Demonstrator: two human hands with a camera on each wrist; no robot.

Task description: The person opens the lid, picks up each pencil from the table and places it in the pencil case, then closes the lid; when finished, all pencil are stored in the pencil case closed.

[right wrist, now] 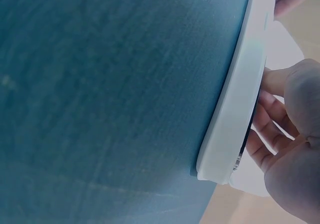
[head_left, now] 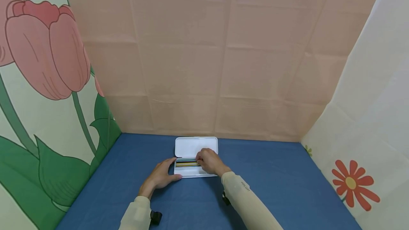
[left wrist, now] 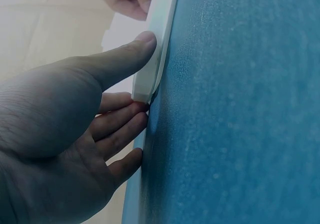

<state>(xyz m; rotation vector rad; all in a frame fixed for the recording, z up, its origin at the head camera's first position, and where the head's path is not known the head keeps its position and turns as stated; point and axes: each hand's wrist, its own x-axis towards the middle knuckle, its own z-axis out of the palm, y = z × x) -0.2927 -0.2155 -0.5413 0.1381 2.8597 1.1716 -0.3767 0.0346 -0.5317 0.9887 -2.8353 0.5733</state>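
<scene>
A white pencil case [head_left: 195, 173] lies on the blue cloth with its lid [head_left: 196, 146] swung up at the back. Coloured pencils [head_left: 186, 164], yellow and dark ones among them, lie side by side in its left part. At the case's left end my left hand [head_left: 161, 175] holds it, thumb on the front wall and fingers round the far side. My right hand [head_left: 210, 161] reaches over the case with curled fingers at the pencils' right ends. In the right wrist view, a dark pencil [right wrist: 251, 122] with barcode-like marks shows at those fingers; its grip is partly hidden.
Blue cloth [head_left: 271, 187] covers the table around the case. A beige sheet [head_left: 207, 63] hangs behind it. Flower-printed sheets stand at the sides, with a tulip [head_left: 48, 52] on the left and a red flower [head_left: 350, 183] on the right.
</scene>
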